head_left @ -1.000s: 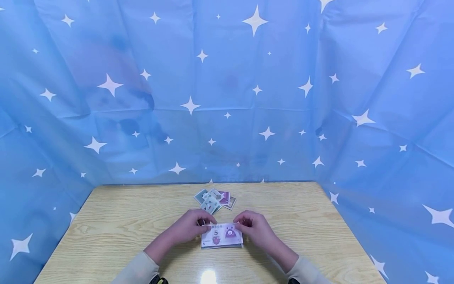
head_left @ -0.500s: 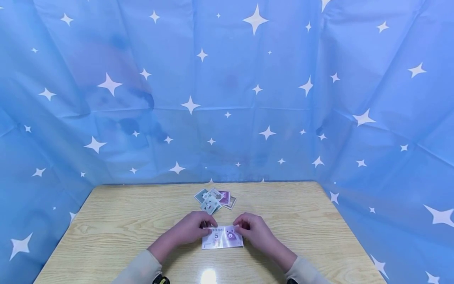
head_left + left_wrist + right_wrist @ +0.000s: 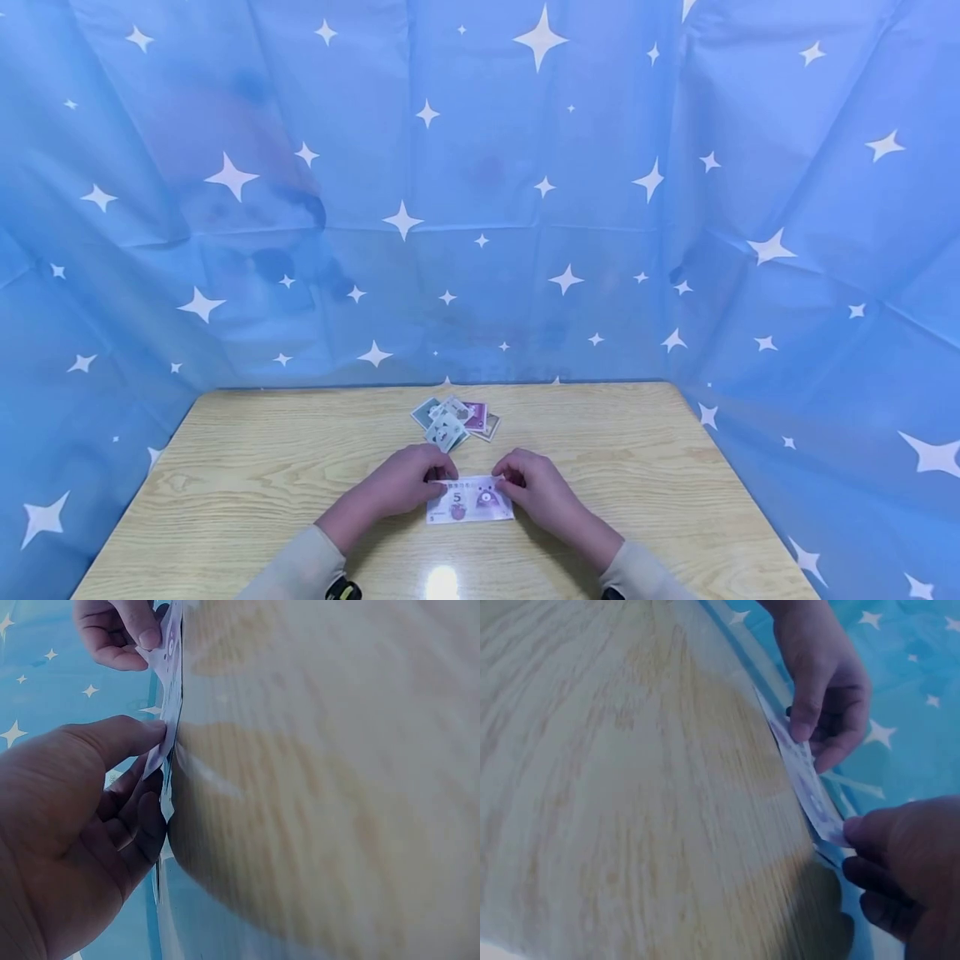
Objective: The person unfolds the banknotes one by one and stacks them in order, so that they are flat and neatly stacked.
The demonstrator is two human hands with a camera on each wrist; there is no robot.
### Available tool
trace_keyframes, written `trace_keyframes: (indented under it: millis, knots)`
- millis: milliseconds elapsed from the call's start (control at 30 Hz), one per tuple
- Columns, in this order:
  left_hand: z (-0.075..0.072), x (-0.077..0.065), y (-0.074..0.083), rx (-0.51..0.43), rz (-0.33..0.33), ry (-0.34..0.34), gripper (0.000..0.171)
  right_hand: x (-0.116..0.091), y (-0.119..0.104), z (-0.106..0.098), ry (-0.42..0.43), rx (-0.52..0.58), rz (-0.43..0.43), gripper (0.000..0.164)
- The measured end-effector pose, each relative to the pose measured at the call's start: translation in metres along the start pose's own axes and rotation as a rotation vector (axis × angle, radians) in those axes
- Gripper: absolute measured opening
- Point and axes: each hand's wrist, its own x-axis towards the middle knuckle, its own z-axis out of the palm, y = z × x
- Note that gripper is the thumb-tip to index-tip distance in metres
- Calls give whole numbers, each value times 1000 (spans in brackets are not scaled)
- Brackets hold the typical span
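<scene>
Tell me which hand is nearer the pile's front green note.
Left: the left hand is on the near side of the front green note; the right hand is farther off, rightward.

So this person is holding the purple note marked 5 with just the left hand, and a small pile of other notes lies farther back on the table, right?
Not quite: both hands hold the purple note. The head view shows the right hand pinching its other upper corner, opposite the left hand. The rest is right.
</scene>
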Motion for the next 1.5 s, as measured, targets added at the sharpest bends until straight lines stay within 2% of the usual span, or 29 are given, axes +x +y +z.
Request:
trace_keyframes:
  millis: [500, 767, 1033, 1267, 1500]
  knots:
    - [0, 2, 0, 72, 6, 20, 16, 3, 0, -1, -47, -87, 11, 12]
    - [-1, 3, 2, 61, -8, 16, 14, 8, 2, 0, -50, -132, 20, 12]
    - [-2, 3, 3, 53, -22, 10, 15, 8, 3, 0, -46, -131, 15, 14]
    - [-2, 4, 2, 67, -9, 8, 16, 7, 4, 0, -35, -123, 8, 14]
    - [-3, 2, 3, 77, 2, 14, 21, 6, 4, 0, -19, -72, 22, 12]
